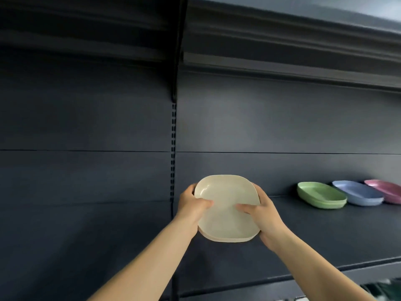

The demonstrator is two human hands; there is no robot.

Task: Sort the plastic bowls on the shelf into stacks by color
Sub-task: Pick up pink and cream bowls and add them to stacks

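Cream bowls (pixel 226 210), a nested stack of at least two by the doubled lower rim, held above the dark shelf (pixel 325 231). Your left hand (pixel 192 204) and right hand (pixel 263 211) grip opposite rims, thumbs inside. Keep the stack level and set it down flat, left of the green stack (pixel 321 195), blue stack (pixel 358 193) and pink bowl (pixel 385 190), leaving a gap.
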